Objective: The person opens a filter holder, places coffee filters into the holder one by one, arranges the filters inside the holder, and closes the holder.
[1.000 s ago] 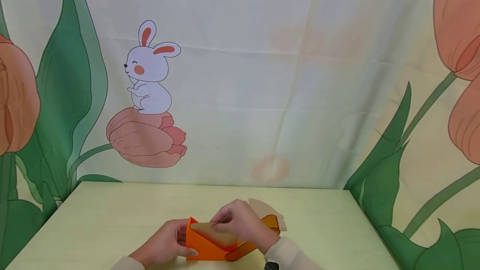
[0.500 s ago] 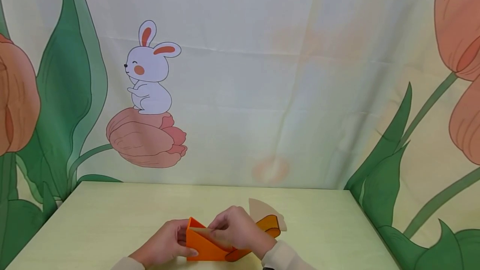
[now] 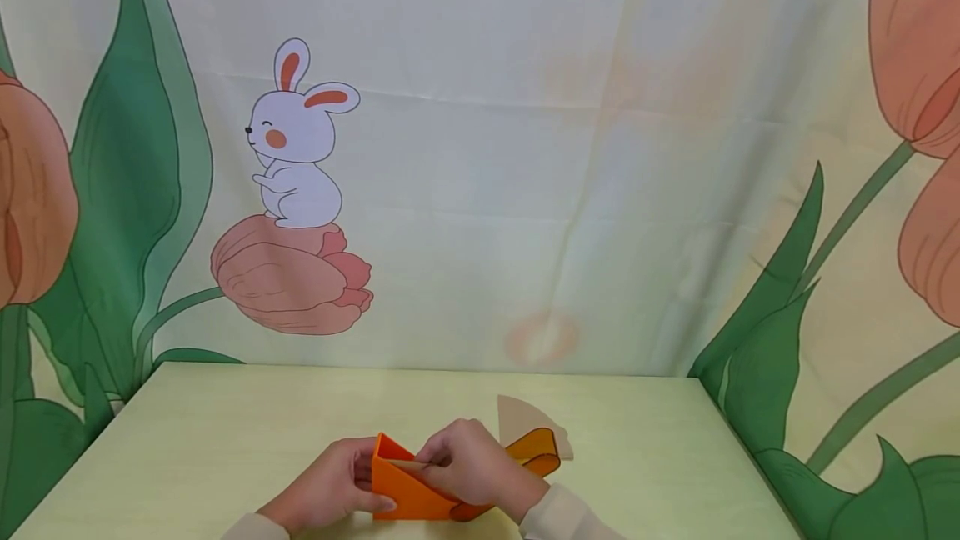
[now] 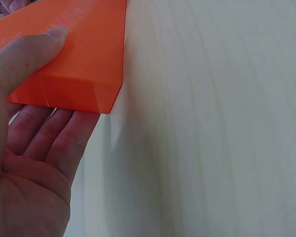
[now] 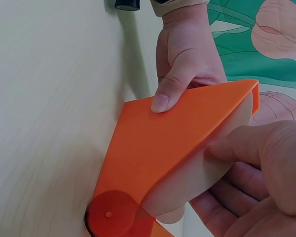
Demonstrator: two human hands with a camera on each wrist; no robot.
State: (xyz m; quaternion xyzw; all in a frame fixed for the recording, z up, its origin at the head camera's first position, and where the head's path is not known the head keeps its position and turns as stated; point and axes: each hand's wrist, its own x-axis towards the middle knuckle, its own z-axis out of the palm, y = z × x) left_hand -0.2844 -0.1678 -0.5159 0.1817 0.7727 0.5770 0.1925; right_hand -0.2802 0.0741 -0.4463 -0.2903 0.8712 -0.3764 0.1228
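Observation:
In the head view, an orange coffee filter holder point(image 3: 408, 497), a narrow box with a slanted open top, stands on the table. My left hand point(image 3: 333, 482) grips its left end, thumb on the front wall and fingers behind. A tan paper coffee filter point(image 5: 192, 177) sits partly inside the opening. My right hand point(image 3: 472, 461) pinches the filter's upper edge between thumb and fingers; the right wrist view shows its lower part hidden behind the front wall. A translucent amber lid point(image 3: 546, 442) is swung back on its pivot to the right.
Another tan fan-shaped filter point(image 3: 517, 417) lies flat on the pale table point(image 3: 637, 457) behind the lid. A printed cloth point(image 3: 465, 190) with a rabbit and tulips hangs at the table's back and sides.
My right hand has moved down a little with the filter, which now sits deeper in the holder. My left hand and the holder have stayed in place.

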